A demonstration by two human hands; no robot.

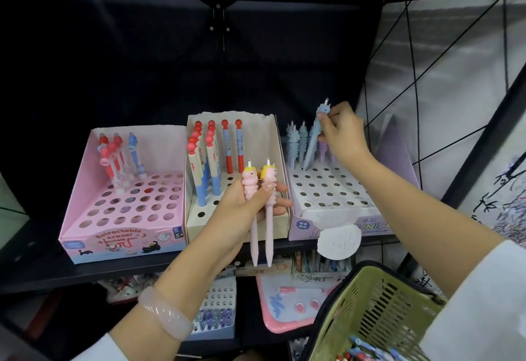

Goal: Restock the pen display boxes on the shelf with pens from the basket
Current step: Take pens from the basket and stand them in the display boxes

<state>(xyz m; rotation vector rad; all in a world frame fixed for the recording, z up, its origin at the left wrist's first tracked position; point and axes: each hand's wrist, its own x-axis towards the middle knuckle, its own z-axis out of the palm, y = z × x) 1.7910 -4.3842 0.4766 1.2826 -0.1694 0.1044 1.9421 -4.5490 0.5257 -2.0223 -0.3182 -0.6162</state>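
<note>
My left hand [242,212] grips two pink unicorn pens [260,218] upright in front of the cream display box [280,178]. My right hand [340,131] pinches a blue unicorn pen [313,138] near its top, tilted, with its tip at a hole in the back row of the lilac unicorn display box [330,192]. Several blue and purple unicorn pens [297,141] stand in that back row. The pink display box [125,198] at the left holds several red and blue pens. The green basket [373,312] hangs at the lower right, with pens in its bottom.
The boxes sit on a black shelf [42,269] under a dark perforated shelf. A lower shelf holds another pen box [219,312] and a pink board [287,301]. A wire grid panel [444,75] stands to the right. A white price tag [338,242] hangs on the lilac box front.
</note>
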